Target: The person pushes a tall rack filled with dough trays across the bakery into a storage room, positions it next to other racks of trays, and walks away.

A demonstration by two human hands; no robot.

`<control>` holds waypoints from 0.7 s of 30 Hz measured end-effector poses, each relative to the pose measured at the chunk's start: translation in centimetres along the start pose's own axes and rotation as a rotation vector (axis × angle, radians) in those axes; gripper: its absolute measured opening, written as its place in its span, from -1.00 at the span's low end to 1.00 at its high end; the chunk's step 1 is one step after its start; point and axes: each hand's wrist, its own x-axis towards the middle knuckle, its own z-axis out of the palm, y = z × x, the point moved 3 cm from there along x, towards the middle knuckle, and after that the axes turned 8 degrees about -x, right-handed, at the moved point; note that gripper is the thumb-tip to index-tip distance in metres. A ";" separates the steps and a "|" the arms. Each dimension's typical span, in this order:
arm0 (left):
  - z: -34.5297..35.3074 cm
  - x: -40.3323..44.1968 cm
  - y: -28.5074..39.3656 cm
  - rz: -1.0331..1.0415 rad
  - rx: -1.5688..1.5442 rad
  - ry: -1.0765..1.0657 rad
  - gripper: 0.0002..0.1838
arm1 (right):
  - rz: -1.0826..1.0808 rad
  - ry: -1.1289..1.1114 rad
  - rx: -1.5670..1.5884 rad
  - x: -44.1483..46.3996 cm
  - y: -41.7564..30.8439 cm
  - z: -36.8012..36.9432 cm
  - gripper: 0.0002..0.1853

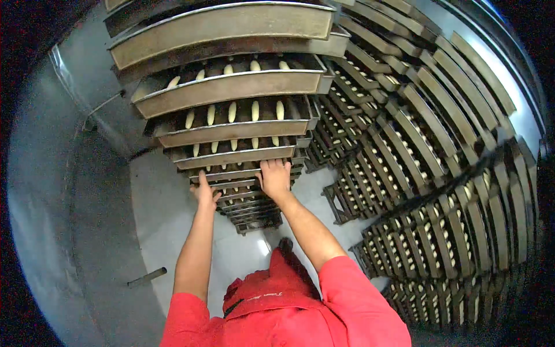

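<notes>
In front of me stands a tall rack stacked with metal baking trays [217, 87]. Pale, elongated dough pieces [232, 112] lie in rows on the trays. My left hand [203, 191] is at the left end of a middle tray, its fingers spread and its thumb apart, touching the edge. On the right side, my right hand [275, 178] has its fingers bent over the front rim of a nearby tray [243, 173]. The undersides of both hands are hidden.
More racks [399, 150] loaded with trays of dough stand close together on the right. A grey wall [63, 191] curves along the left, with a short metal bar [147, 277] low down. Pale floor [165, 202] shows around the rack base.
</notes>
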 end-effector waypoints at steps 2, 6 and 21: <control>3.0 1.6 0.2 0.046 0.082 -0.069 0.13 | -0.013 0.055 0.010 2.3 0.4 1.8 -0.64; 12.5 0.0 0.3 0.165 0.053 -0.140 0.17 | -0.012 0.152 0.019 7.0 2.4 4.7 -0.68; 28.8 14.9 -0.5 0.236 0.169 -0.191 0.24 | -0.141 0.056 0.225 22.3 12.1 10.6 -0.50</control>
